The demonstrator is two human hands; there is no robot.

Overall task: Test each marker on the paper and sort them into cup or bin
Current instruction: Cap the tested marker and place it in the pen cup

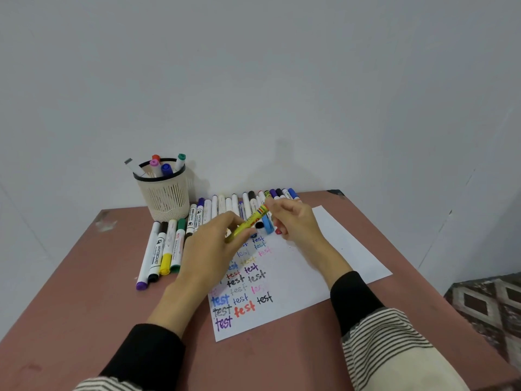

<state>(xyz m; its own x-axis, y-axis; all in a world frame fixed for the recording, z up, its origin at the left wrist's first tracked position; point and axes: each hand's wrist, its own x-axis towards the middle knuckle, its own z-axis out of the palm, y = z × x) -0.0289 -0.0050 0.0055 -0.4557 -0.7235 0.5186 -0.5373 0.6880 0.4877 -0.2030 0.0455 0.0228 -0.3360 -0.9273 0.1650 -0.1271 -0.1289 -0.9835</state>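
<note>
Both hands (214,238) grip yellow marker (249,221) above paper (304,266).

Black cuffs (355,300), striped cream sleeves (392,351)

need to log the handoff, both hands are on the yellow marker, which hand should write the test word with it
Right, probably. The right hand grips the yellow marker at its far end, above the blank part of the paper. The left hand holds the near end and covers the written columns.
</note>
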